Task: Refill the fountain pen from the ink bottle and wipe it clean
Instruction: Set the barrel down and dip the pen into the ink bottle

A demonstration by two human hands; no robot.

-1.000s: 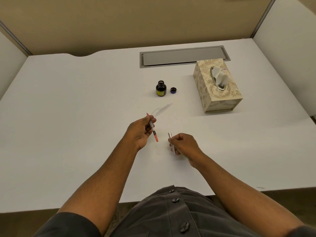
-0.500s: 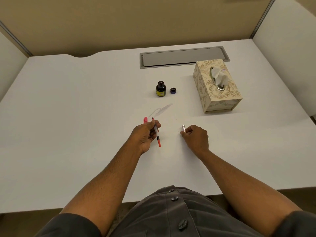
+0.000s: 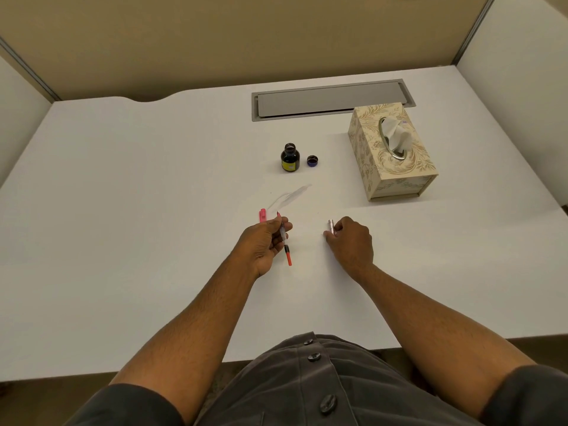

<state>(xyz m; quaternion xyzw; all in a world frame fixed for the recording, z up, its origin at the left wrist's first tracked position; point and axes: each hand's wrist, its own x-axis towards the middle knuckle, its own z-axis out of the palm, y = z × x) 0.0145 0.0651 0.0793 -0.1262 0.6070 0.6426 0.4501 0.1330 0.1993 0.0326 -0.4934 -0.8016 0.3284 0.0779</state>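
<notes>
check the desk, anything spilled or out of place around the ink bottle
No spill shows. The ink bottle stands upright and open, its cap lying beside it. One oddity: a faint greyish smear on the desk between the bottle and the left hand; what it is can't be told.

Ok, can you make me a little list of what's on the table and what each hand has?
left hand: holds the pen's inner part, orange end pointing toward the person
right hand: holds a small silver pen piece low at the table
ink bottle: upright, open
bottle cap: on the table, just right of the bottle
tissue box: far right, one tissue sticking up
pink piece: beside the left hand's fingers
table: white, with a faint smudge near the middle
</notes>
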